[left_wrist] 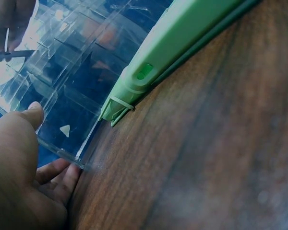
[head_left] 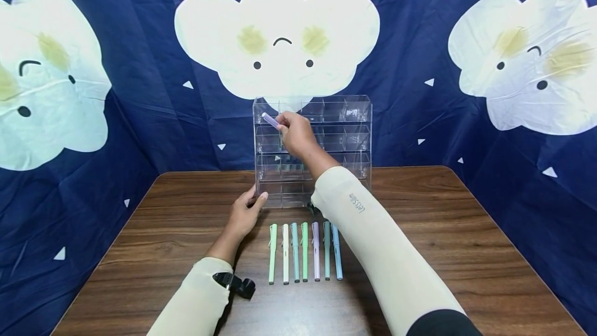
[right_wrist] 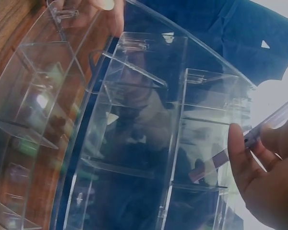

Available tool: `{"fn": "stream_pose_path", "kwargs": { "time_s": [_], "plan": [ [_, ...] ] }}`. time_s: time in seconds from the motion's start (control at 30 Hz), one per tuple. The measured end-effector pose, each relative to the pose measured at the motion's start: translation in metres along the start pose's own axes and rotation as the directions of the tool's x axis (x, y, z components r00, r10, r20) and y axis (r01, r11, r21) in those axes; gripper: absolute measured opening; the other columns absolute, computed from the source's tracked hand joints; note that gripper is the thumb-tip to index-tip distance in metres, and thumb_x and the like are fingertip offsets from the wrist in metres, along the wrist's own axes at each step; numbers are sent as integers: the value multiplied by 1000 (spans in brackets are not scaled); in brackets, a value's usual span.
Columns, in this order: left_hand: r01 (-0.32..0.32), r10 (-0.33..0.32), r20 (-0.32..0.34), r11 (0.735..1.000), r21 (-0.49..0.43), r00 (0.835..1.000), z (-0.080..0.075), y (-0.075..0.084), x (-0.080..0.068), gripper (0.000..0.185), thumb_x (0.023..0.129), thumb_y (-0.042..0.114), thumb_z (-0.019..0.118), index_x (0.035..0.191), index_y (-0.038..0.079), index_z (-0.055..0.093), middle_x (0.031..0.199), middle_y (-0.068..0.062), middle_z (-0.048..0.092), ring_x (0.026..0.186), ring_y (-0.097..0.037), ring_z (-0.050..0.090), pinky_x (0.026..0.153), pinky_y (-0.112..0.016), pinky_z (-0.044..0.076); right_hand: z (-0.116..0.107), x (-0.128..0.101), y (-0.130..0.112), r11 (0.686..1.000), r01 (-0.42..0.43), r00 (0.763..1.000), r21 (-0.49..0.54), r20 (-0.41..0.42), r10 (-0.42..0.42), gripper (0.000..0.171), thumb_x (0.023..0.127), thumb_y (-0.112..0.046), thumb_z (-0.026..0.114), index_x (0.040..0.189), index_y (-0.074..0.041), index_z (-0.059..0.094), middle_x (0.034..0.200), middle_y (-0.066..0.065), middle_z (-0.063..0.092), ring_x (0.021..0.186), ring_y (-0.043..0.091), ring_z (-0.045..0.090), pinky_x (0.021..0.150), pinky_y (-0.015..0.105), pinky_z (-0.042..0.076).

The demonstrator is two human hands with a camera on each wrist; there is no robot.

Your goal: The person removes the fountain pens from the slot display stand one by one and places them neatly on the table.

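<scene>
A clear acrylic rack (head_left: 356, 144) with stepped rows of compartments stands upright at the back of the table. My right hand (head_left: 298, 135) pinches a light purple pen (head_left: 270, 120) between thumb and fingers, in front of the rack's upper left compartments. In the right wrist view the same pen (right_wrist: 216, 165) slants across the clear panels; whether its end is inside a compartment I cannot tell. Down at the rack's lower left edge, my left hand (head_left: 243, 214) grips the side, thumb in front and fingers behind, as the left wrist view also shows.
Several capped pens lie side by side before the rack, among them a light green pen (head_left: 272, 253), a white pen (head_left: 286, 254), a purple pen (head_left: 316, 253) and a blue pen (head_left: 337, 255). Behind the wooden table (head_left: 186, 222) hangs a dark blue cloth (head_left: 144, 92) with clouds.
</scene>
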State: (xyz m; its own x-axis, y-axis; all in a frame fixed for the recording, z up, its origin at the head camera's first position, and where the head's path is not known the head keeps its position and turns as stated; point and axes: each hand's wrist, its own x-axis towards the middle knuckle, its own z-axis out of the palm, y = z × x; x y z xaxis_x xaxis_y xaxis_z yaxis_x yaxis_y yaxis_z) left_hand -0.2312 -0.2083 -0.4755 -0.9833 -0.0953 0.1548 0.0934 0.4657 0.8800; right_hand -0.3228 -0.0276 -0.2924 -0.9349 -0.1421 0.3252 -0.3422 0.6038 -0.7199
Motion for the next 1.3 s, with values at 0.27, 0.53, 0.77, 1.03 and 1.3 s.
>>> {"fn": "stream_pose_path", "kwargs": {
  "time_s": [0.27,0.53,0.77,1.03,1.3],
  "plan": [
    [-4,4,-4,1000,2,1000,0,0,0,61,111,38,67,166,19,50,152,-23,63,134,-40,68,109,-53,57,-8,-3,-9,989,55,998,136,2,-56,31,113,-15,57,141,-9,71,134,11,67,99,24,69,74,30,62],
    [-1,1,-2,1000,8,1000,0,0,0,61,111,39,66,166,22,49,150,-24,64,133,-39,69,110,-53,56,-18,-4,-16,968,149,989,203,-54,-140,21,111,-14,63,128,-6,71,127,12,64,101,24,66,73,30,64],
    [1,-1,-3,1000,-2,1000,0,1,-1,61,111,39,67,166,21,48,153,-24,63,133,-40,68,110,-54,57,-30,-10,-20,952,224,973,207,-106,-206,21,105,-18,73,121,-5,69,118,12,72,97,24,68,85,35,60],
    [-2,2,-7,1000,-12,1000,0,1,-2,60,111,37,66,166,20,48,152,-25,63,133,-40,69,109,-54,57,-38,-25,-14,929,267,963,257,-120,-243,22,101,-19,79,115,-6,68,108,12,77,107,25,67,97,43,54],
    [4,-3,7,1000,-15,1000,-1,2,-2,61,111,39,66,167,22,47,151,-23,63,134,-40,68,111,-55,57,-43,-48,4,897,242,967,370,-21,-253,32,104,-13,74,134,-7,65,104,15,78,93,30,71,80,36,58]
  ]
}}
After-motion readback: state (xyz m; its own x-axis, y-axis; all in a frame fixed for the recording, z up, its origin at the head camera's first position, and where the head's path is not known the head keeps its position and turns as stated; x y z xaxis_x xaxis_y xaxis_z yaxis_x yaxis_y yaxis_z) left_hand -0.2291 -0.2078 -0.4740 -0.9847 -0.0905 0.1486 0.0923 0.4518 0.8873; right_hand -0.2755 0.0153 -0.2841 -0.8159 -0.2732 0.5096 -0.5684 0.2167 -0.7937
